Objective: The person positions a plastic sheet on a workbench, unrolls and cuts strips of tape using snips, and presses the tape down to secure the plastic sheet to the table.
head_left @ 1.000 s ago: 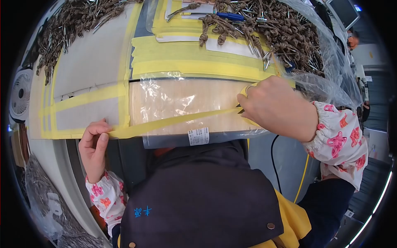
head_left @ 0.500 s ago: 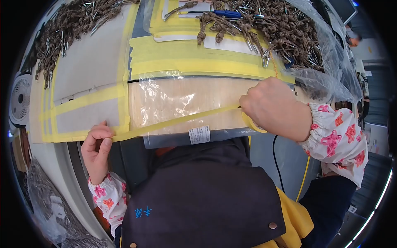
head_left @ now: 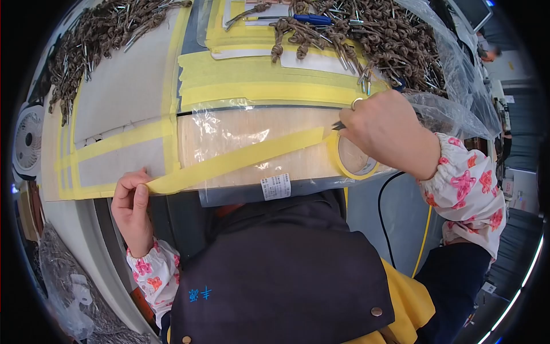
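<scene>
A long strip of yellow tape (head_left: 240,159) stretches slantwise above the table's front edge. My left hand (head_left: 133,203) pinches its left end between thumb and fingers. At the other end, my right hand (head_left: 389,129) is closed around what look like small scissors (head_left: 338,125), their dark pointed tips showing beside the strip. A ring-shaped metal piece shows on top of this hand; the rest of the tool is hidden. Just below the right hand is the tape roll (head_left: 334,157), upright on its edge; I cannot tell whether the fingers also hold it.
Knotted brown cords with metal tips are heaped at the back right (head_left: 401,40) and back left (head_left: 94,43). A blue pen (head_left: 312,19) lies among them. Clear plastic film (head_left: 220,129) covers part of the wooden board. A fan (head_left: 28,140) stands at far left.
My right hand has risen slightly and turned, bringing the dark tips and more of the roll into view. The strip now shows its broad face and a distinct right end. My left hand shifted slightly left.
</scene>
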Motion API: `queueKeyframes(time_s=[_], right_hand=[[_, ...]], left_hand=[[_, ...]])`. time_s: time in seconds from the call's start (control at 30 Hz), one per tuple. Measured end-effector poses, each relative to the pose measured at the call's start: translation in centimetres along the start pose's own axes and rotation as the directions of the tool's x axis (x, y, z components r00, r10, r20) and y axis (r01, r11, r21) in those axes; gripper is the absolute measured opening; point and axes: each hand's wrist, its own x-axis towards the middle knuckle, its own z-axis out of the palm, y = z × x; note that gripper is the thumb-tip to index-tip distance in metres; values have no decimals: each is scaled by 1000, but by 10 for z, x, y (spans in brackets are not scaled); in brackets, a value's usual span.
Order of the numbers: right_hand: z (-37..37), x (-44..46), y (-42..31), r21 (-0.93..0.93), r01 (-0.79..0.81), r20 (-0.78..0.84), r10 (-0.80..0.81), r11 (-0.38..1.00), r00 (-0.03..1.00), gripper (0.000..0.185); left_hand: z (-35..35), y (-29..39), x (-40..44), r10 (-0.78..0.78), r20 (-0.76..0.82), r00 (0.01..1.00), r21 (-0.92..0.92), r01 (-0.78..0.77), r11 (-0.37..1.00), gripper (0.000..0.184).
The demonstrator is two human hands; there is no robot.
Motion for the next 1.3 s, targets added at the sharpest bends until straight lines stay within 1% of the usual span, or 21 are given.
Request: queueKeyframes(time_s=[0.07, 0.17, 0.27, 0.33, 0.37, 0.47, 0.57, 0.6, 0.67, 0.77, 0.8, 0.87, 0.9, 0.93, 1.0, 1.03, 1.1, 1.2, 1.23, 1.27, 1.3], right_hand=[[0, -1, 16, 81, -106, -4, 107, 991, 994, 17], [17, -3, 41, 193, -263, -147, 293, 945, 945, 24], [42, -4, 53, 224, -216, -329, 282, 950, 901, 24], [51, 1, 60, 82, -101, -537, 130, 991, 833, 25], [52, 4, 62, 0, -53, -626, 41, 999, 778, 26], [38, -5, 36, 129, 146, -609, -38, 981, 792, 29], [30, -30, -2, 427, 23, -286, 110, 904, 952, 39], [31, -30, -5, 433, -36, -196, 134, 901, 971, 41], [36, -30, -13, 427, -169, -14, 193, 889, 981, 47], [46, -21, -19, 550, -284, 43, 313, 785, 949, 44], [49, -21, -21, 562, -265, 31, 301, 783, 953, 41], [54, -25, -25, 581, -236, 4, 288, 779, 958, 35], [52, -30, -27, 595, -195, -9, 250, 779, 968, 28], [48, -36, -29, 632, -147, -40, 222, 761, 974, 27], [36, -47, -30, 695, -33, -103, 145, 718, 984, 25], [31, -52, -27, 766, 40, -161, 131, 642, 978, 24], [23, -68, -15, 805, 24, -120, 123, 593, 985, 27], [-8, -106, 9, 872, 37, -102, 106, 488, 989, 32], [-25, -122, 16, 876, 40, -135, 164, 481, 977, 39], [-46, -142, 30, 859, 74, -208, 212, 506, 955, 38], [-46, -162, 42, 847, 245, -426, 327, 471, 844, 33]], left_hand=[[-1, 0, 0, 4, 14, 1000, 22, -4, 1000, 10], [1, 2, 0, -8, 12, 1000, 54, 7, 999, 9], [0, 1, -1, -16, 1, 1000, 76, 16, 997, 9], [0, 1, -1, -24, -2, 1000, 73, 24, 997, 9], [-1, 0, -2, -28, -7, 1000, 66, 28, 997, 9], [-2, 0, -1, -21, 2, 1000, 58, 21, 998, 8], [1, 1, 0, -17, -17, 1000, 61, 18, 998, 8], [3, 2, 0, -18, -21, 1000, 61, 20, 998, 8], [5, 1, 0, -10, -38, 999, 29, 11, 1000, 8], [-3, -5, -2, 30, -16, 999, 0, -30, 1000, 9], [-7, -7, -2, 49, 6, 999, -11, -49, 999, 9], [-8, -7, -2, 32, -19, 999, -105, -34, 994, 9], [-13, -9, -2, 47, 17, 999, -133, -44, 990, 9], [-14, -9, -1, 28, -2, 1000, -223, -28, 974, 9], [-27, -19, 1, 15, 26, 1000, -293, -7, 956, 13], [-29, -20, 3, -38, -32, 999, -318, 26, 948, 14], [-37, -16, 5, -150, -160, 976, -365, 83, 927, 16], [-53, -7, 4, -104, -237, 966, -360, 13, 933, 24], [-65, -10, 2, -69, -202, 977, -318, 1, 948, 29], [-72, -8, 0, -53, -134, 990, -319, 8, 948, 29], [-77, -1, -2, -37, -65, 997, -318, 14, 948, 30]])
